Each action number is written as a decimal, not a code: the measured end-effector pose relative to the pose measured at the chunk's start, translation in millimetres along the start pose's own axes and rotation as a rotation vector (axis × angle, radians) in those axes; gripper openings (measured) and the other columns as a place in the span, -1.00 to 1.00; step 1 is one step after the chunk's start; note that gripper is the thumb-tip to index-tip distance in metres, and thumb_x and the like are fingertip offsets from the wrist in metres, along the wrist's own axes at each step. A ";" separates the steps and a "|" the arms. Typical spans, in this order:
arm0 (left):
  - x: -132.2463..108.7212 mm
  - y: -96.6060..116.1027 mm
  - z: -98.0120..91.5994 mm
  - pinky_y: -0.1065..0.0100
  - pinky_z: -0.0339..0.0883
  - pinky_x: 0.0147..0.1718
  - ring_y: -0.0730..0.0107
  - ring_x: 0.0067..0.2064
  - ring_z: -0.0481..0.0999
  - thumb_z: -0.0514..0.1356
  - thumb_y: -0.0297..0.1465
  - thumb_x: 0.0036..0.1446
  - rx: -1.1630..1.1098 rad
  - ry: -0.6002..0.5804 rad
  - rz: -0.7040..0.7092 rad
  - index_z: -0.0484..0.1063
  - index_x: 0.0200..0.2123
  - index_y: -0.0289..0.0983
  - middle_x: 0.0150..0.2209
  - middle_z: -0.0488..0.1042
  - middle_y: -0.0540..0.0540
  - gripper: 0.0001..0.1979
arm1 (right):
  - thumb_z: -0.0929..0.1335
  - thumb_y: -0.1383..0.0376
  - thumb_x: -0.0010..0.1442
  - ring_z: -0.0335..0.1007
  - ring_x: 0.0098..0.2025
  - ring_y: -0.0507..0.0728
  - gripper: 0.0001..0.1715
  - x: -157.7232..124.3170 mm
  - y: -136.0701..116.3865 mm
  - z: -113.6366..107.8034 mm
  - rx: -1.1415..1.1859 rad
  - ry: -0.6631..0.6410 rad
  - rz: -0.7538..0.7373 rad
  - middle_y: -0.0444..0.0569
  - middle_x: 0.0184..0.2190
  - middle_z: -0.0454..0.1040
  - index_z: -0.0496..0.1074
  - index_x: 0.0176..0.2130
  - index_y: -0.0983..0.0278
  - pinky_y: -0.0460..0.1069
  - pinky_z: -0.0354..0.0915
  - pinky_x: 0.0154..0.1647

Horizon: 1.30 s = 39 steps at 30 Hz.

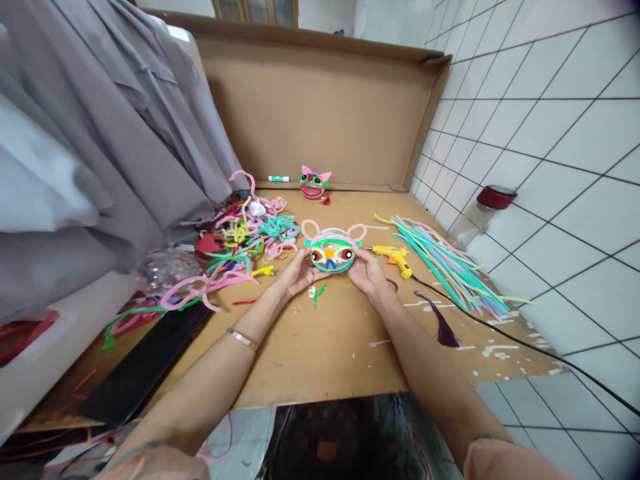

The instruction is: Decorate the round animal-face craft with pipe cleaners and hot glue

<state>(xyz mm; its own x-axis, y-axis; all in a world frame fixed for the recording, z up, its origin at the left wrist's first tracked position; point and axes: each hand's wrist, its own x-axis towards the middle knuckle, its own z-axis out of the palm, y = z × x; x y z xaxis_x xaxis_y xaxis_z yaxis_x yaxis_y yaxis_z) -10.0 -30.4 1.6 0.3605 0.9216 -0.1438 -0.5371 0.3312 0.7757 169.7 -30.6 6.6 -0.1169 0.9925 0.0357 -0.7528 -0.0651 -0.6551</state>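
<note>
Both of my hands hold a round animal face made of coloured pipe cleaners (332, 251), with pink looped ears, two red eyes and an orange nose. My left hand (299, 273) grips its left side with the fingers curled under it. My right hand (367, 270) grips its right side the same way. A silver bangle (241, 339) sits on my left wrist. The face rests low over the cardboard work surface (320, 347).
A tangled pile of pipe cleaners (245, 237) lies to the left, a straight bundle (445, 263) to the right. A yellow glue gun (395, 257) with black cord lies beside my right hand. A second finished face (313, 183) and a marker (279, 179) sit at the back. A jar (483, 213) stands by the tiled wall.
</note>
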 end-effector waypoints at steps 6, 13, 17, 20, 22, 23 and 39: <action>-2.4 -1.3 5.4 0.04 0.50 -0.04 0.10 -0.12 0.63 0.26 -0.25 0.07 0.018 0.045 0.013 0.41 -0.16 -0.27 -0.15 0.60 -0.22 -0.70 | 0.44 0.44 -0.11 0.52 -0.20 0.08 -0.79 2.4 1.0 -1.7 -0.010 0.028 0.001 -0.25 -0.45 0.59 0.37 -0.49 0.17 0.03 0.39 0.06; -6.3 -5.6 11.9 0.03 0.49 -0.02 0.10 -0.05 0.61 0.29 -0.16 0.04 0.057 0.038 0.088 0.37 -0.15 -0.26 -0.12 0.59 -0.20 -0.62 | 0.41 0.44 -0.12 0.52 -0.13 0.14 -0.81 2.9 2.9 -6.8 0.012 0.039 0.004 -0.21 -0.43 0.60 0.38 -0.49 0.16 0.09 0.40 0.07; -8.0 -5.9 16.3 0.01 0.47 -0.01 0.08 -0.02 0.59 0.30 -0.16 0.03 0.052 0.012 0.085 0.35 -0.13 -0.25 -0.08 0.58 -0.21 -0.59 | 0.41 0.43 -0.13 0.51 -0.11 0.14 -0.81 1.3 1.4 -8.5 0.015 0.019 0.041 -0.20 -0.41 0.61 0.39 -0.48 0.15 0.09 0.40 0.09; -9.6 -4.3 19.3 -0.01 0.47 0.00 0.05 0.01 0.57 0.30 -0.16 0.02 0.033 -0.016 0.088 0.33 -0.12 -0.25 -0.05 0.57 -0.23 -0.58 | 0.42 0.42 -0.15 0.52 -0.12 0.15 -0.79 -0.2 0.6 -6.8 0.021 -0.006 0.065 -0.21 -0.41 0.61 0.40 -0.45 0.14 0.11 0.40 0.10; -10.5 -3.6 20.8 -0.03 0.47 -0.01 0.03 0.02 0.57 0.31 -0.15 0.01 0.017 -0.034 0.095 0.32 -0.11 -0.25 -0.04 0.56 -0.24 -0.56 | 0.42 0.40 -0.15 0.53 -0.14 0.17 -0.80 -1.2 0.0 -4.8 0.027 -0.009 0.072 -0.20 -0.42 0.61 0.42 -0.45 0.14 0.13 0.40 0.10; -10.8 -3.6 21.3 -0.03 0.47 -0.02 0.02 0.02 0.57 0.32 -0.15 -0.01 0.011 -0.040 0.093 0.32 -0.11 -0.25 -0.05 0.56 -0.24 -0.54 | 0.43 0.39 -0.15 0.53 -0.15 0.18 -0.81 -1.6 -0.6 -3.9 0.029 -0.004 0.070 -0.20 -0.42 0.62 0.42 -0.45 0.14 0.14 0.41 0.10; -8.5 -2.4 25.9 0.18 0.54 -0.26 0.26 -0.23 0.60 0.40 -0.24 -0.16 0.030 0.217 0.269 0.25 -0.02 -0.18 -0.15 0.54 -0.06 -0.37 | 0.44 0.17 -0.09 0.38 -0.38 0.03 -0.70 -10.6 -7.0 6.2 -0.482 0.474 -0.444 -0.21 -0.43 0.45 0.33 -0.35 0.21 -0.06 0.30 -0.33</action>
<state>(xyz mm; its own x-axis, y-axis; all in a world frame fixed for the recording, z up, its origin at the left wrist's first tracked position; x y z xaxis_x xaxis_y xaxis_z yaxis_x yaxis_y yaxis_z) 7.9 -44.2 16.9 0.0367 0.9977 -0.0563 -0.5670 0.0672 0.8210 172.2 -41.3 15.4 0.4960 0.8605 0.1164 -0.2895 0.2903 -0.9121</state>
